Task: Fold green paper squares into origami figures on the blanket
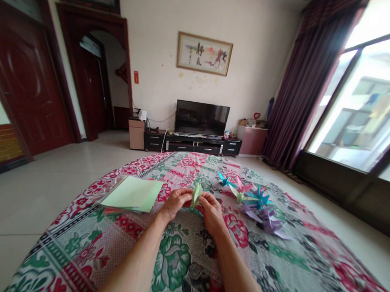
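Observation:
Between my two hands, above the middle of the table, is a small piece of folded pale green paper [197,195], narrow and upright. My left hand [176,201] pinches its left side, and my right hand [212,210] pinches its right side. Parts of the paper are covered by the fingers. Left of my hands lies a stack of square paper sheets [133,194] with light green on top and other colours showing at the edges. On the right sits a group of folded paper cranes: a blue one [260,198], a pink one [243,184] and several others, including purple ones [271,223].
A patterned cloth [172,267] in red, green and grey covers the round table. Beyond it, a television [202,118] stands on a low black cabinet [191,146] against the wall. Dark curtains [292,90] and a large window are on the right, and wooden doors [28,76] on the left.

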`<action>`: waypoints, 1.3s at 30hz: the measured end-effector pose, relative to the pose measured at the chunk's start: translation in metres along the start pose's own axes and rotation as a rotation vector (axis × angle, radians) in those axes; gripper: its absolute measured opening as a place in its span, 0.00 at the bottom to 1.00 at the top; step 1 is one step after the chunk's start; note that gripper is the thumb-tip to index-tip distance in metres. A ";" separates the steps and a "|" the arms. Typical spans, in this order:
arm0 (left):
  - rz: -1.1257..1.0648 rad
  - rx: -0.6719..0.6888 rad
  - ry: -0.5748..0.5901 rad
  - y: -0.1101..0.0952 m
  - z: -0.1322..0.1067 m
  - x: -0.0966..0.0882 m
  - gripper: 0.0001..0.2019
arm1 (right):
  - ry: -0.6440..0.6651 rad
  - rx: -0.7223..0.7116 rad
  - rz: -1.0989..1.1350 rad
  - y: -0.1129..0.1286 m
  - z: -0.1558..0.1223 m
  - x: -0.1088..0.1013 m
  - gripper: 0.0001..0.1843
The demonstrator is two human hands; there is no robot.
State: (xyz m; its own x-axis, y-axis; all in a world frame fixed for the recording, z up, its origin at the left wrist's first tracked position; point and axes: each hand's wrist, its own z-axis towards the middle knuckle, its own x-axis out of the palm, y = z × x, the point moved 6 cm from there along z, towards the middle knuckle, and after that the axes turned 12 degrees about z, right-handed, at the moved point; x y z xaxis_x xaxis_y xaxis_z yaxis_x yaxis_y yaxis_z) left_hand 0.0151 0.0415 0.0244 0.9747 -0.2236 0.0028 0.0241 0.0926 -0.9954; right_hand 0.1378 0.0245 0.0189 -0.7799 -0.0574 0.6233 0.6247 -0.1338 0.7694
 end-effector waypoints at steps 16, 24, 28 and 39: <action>-0.004 0.082 -0.068 -0.008 0.002 -0.003 0.10 | 0.030 0.015 -0.004 -0.002 0.001 0.000 0.12; 0.043 0.125 -0.114 -0.011 0.004 -0.004 0.09 | 0.025 0.021 0.002 -0.003 0.002 -0.002 0.11; 0.100 0.172 -0.147 -0.012 0.004 -0.006 0.06 | 0.017 0.025 0.007 -0.003 0.002 -0.003 0.11; 0.157 0.159 -0.077 -0.017 0.001 -0.001 0.07 | 0.046 0.072 0.023 -0.005 0.002 -0.003 0.09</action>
State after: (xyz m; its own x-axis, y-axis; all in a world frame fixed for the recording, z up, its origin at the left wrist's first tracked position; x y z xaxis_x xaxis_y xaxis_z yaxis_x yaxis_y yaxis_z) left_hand 0.0142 0.0414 0.0414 0.9832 -0.1205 -0.1372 -0.0999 0.2738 -0.9566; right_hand 0.1370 0.0275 0.0140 -0.7655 -0.1049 0.6349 0.6421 -0.0609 0.7642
